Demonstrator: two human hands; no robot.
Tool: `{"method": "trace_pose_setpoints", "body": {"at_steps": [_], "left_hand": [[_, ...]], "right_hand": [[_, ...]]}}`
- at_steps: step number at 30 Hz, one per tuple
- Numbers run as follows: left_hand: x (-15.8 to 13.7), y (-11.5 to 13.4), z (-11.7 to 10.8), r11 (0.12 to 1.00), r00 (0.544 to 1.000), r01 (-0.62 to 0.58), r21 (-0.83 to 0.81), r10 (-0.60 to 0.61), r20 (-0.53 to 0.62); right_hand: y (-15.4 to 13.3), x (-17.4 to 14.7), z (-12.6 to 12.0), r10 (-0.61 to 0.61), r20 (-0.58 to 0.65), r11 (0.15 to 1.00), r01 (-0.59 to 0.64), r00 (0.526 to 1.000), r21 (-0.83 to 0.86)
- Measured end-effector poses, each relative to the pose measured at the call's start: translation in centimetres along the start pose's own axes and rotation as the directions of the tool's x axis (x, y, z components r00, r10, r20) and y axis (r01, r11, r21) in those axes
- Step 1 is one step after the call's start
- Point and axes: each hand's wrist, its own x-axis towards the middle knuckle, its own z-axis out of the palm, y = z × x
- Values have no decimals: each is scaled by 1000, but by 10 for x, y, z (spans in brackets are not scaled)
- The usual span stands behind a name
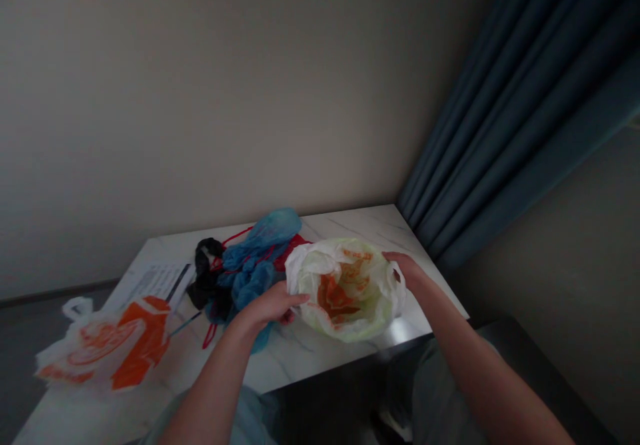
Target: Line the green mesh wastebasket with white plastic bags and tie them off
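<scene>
A white plastic bag (pixel 320 258) with orange print is spread wide at its mouth above the table, so its inside shows. My left hand (pixel 277 304) grips its left rim, the thumb laid over the edge. On the opposite side my right hand (pixel 404 268) is closed on the rim beside a handle loop. Just left of the bag lies a heap of crumpled blue plastic bags (pixel 253 278) with red drawstrings. A black plastic bag (pixel 206 278) is bunched at the heap's left side.
Another white bag with orange print (pixel 115 345) lies at the table's left. Behind it is a printed sheet (pixel 155 284). The marble-patterned table (pixel 370 222) meets the wall at the back, and a blue curtain (pixel 500 125) hangs at the right.
</scene>
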Motion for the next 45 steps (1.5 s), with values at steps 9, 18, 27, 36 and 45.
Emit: {"method": "trace_pose_setpoints", "body": {"at_steps": [9, 18, 27, 36, 45], "left_hand": [[4, 6, 23, 997, 1000, -14, -79, 12, -24], [3, 8, 32, 975, 995, 53, -216, -69, -65], [21, 8, 10, 939, 801, -266, 217, 341, -492], [25, 23, 14, 822, 748, -513, -247, 287, -598], [36, 20, 24, 791, 797, -455, -408, 158, -583]], "right_hand": [[-9, -12, 28, -675, -70, 570, 459, 734, -682], [-7, -11, 40, -474, 72, 861, 479, 878, -173], [-29, -44, 0, -418, -247, 814, 239, 874, -529], [-32, -83, -27, -70, 101, 711, 121, 992, -693], [-43, -84, -1, 157, 415, 967, -226, 896, 122]]}}
